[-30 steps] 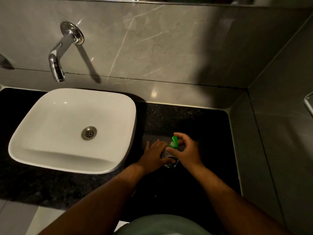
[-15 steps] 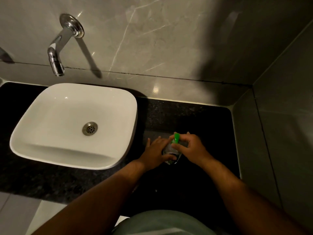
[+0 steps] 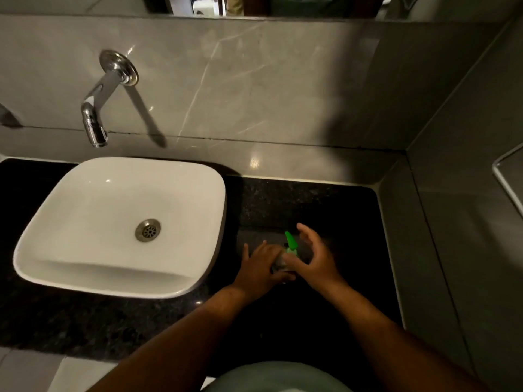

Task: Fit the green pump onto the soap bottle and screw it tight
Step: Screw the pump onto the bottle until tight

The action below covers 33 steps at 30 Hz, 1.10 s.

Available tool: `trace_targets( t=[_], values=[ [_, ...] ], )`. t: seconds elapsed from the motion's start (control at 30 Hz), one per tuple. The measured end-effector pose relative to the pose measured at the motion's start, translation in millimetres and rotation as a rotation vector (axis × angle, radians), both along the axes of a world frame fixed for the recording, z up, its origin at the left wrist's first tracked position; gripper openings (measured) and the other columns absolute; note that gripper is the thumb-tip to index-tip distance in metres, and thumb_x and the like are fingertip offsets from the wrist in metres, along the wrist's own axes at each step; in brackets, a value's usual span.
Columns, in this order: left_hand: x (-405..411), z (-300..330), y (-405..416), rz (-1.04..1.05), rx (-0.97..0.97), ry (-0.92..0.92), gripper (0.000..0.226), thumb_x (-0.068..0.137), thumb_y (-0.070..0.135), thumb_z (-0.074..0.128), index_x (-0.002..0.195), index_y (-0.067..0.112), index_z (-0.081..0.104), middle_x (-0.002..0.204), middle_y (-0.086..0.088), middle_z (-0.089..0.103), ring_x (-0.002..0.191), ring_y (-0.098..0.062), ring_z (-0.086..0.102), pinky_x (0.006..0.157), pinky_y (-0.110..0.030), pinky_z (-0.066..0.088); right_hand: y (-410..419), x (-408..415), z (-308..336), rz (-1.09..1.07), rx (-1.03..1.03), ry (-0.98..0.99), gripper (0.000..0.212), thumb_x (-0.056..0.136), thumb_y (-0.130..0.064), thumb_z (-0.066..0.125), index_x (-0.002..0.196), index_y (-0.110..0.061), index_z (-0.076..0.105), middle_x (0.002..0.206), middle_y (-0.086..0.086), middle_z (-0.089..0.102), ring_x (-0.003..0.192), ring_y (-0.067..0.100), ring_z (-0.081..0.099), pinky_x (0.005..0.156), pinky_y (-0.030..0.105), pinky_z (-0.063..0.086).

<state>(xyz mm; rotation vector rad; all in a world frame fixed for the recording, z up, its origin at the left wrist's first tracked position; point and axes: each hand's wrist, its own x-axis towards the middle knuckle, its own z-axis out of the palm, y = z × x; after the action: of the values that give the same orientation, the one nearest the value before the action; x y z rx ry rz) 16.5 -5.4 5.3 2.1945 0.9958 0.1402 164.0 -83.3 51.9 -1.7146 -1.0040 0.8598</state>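
Note:
A clear soap bottle (image 3: pixel 278 263) stands on the black granite counter (image 3: pixel 325 205), right of the sink. The green pump (image 3: pixel 291 242) sits on top of it, with its nozzle pointing away from me. My left hand (image 3: pixel 259 267) wraps around the bottle's left side and hides most of it. My right hand (image 3: pixel 312 258) curls around the pump from the right: the thumb lies at the pump's base and the fingers are spread apart above the nozzle.
A white basin (image 3: pixel 119 222) stands on the counter at the left, under a chrome wall tap (image 3: pixel 99 108). Grey tiled walls close the back and the right side. A metal rail (image 3: pixel 506 176) sticks out from the right wall.
My right hand has loosened from a pinch on the pump, and its fingers now spread wider. The nozzle has turned to point away. My left hand stays on the bottle.

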Motion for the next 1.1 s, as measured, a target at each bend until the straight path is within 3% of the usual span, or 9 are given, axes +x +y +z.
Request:
trace_targets(
  t=[0.1, 0.17, 0.27, 0.4, 0.5, 0.63, 0.77, 0.9, 1.1],
  values=[
    [5.5, -1.2, 2.4, -0.063, 0.025, 0.060, 0.077, 0.071, 0.071, 0.055, 0.134, 0.029, 0.042, 0.145, 0.005, 0.040, 0.143, -0.018, 0.015, 0.110, -0.059, -0.006, -3.6, 10.5, 4.5, 0.176, 0.003, 0.199, 0.074, 0.076, 0.001, 0.074, 0.138, -0.016, 0.038, 0.129, 0.004, 0.057, 0.121, 0.008, 0.055, 0.095, 0.018, 0.046],
    [6.3, -0.5, 3.7, -0.059, 0.005, 0.068, 0.083, 0.069, 0.073, 0.046, 0.139, 0.029, 0.037, 0.149, 0.003, 0.037, 0.143, -0.019, 0.014, 0.110, -0.059, -0.007, -1.4, 9.0, 6.0, 0.216, -0.011, 0.229, 0.076, 0.076, 0.005, 0.073, 0.140, -0.012, 0.037, 0.125, 0.001, 0.059, 0.117, 0.002, 0.056, 0.090, 0.015, 0.047],
    [3.0, -0.9, 4.0, -0.049, -0.004, 0.064, 0.080, 0.073, 0.068, 0.053, 0.142, 0.032, 0.033, 0.151, 0.003, 0.035, 0.143, -0.019, 0.014, 0.110, -0.060, -0.008, 1.6, 6.3, 2.9, 0.184, -0.028, 0.222, 0.071, 0.074, 0.004, 0.075, 0.134, -0.017, 0.043, 0.118, -0.010, 0.060, 0.108, -0.004, 0.059, 0.082, 0.010, 0.048],
    [2.7, 3.0, 3.9, -0.077, -0.021, 0.037, 0.075, 0.076, 0.065, 0.054, 0.142, 0.037, 0.032, 0.150, 0.005, 0.036, 0.143, -0.020, 0.012, 0.109, -0.061, -0.011, 8.7, -6.2, -3.3, -0.024, -0.006, -0.031, 0.057, 0.065, -0.018, 0.086, 0.115, -0.023, 0.060, 0.103, -0.002, 0.069, 0.093, 0.011, 0.067, 0.077, 0.017, 0.052],
    [6.2, 3.3, -0.4, -0.069, -0.028, 0.009, 0.068, 0.081, 0.052, 0.061, 0.141, 0.030, 0.037, 0.150, 0.002, 0.036, 0.144, -0.020, 0.011, 0.109, -0.057, -0.013, 11.7, -12.3, -5.6, -0.108, -0.008, -0.164, 0.052, 0.064, -0.032, 0.086, 0.110, -0.028, 0.061, 0.093, -0.004, 0.070, 0.084, 0.009, 0.066, 0.074, 0.022, 0.052],
    [3.1, 4.9, 5.0, 0.025, -0.092, 0.000, 0.073, 0.068, 0.068, 0.055, 0.129, 0.029, 0.047, 0.143, 0.004, 0.043, 0.141, -0.018, 0.017, 0.110, -0.059, -0.007, 5.9, 9.2, -6.2, 0.081, 0.066, -0.112, 0.055, 0.071, -0.026, 0.082, 0.120, -0.024, 0.057, 0.119, -0.003, 0.059, 0.110, 0.006, 0.056, 0.093, 0.015, 0.043],
    [3.2, 3.0, 13.1, -0.027, -0.178, -0.001, 0.075, 0.068, 0.067, 0.062, 0.133, 0.035, 0.043, 0.145, 0.003, 0.040, 0.143, -0.021, 0.013, 0.110, -0.059, -0.007, 8.7, 32.9, 1.7, 0.405, 0.016, -0.292, 0.044, 0.085, -0.033, 0.068, 0.126, -0.022, 0.056, 0.128, -0.002, 0.058, 0.118, 0.006, 0.050, 0.106, 0.039, 0.038],
    [5.9, 2.0, 23.1, -0.068, -0.208, -0.011, 0.081, 0.066, 0.070, 0.060, 0.136, 0.032, 0.042, 0.144, 0.000, 0.042, 0.140, -0.025, 0.025, 0.112, -0.062, 0.008, 29.4, 45.1, 10.0, 0.669, -0.079, -0.429, 0.048, 0.091, -0.041, 0.057, 0.136, -0.028, 0.047, 0.143, -0.004, 0.048, 0.132, 0.006, 0.039, 0.113, 0.041, 0.020],
    [4.4, -2.9, 24.0, -0.008, -0.210, -0.001, 0.080, 0.074, 0.058, 0.068, 0.142, 0.039, 0.031, 0.151, 0.004, 0.033, 0.143, -0.023, 0.014, 0.109, -0.060, -0.004, 37.2, 37.6, 1.9, 0.593, -0.035, -0.434, 0.037, 0.091, -0.030, 0.059, 0.127, -0.021, 0.058, 0.135, -0.003, 0.058, 0.125, 0.008, 0.048, 0.112, 0.041, 0.019]
  ],
)
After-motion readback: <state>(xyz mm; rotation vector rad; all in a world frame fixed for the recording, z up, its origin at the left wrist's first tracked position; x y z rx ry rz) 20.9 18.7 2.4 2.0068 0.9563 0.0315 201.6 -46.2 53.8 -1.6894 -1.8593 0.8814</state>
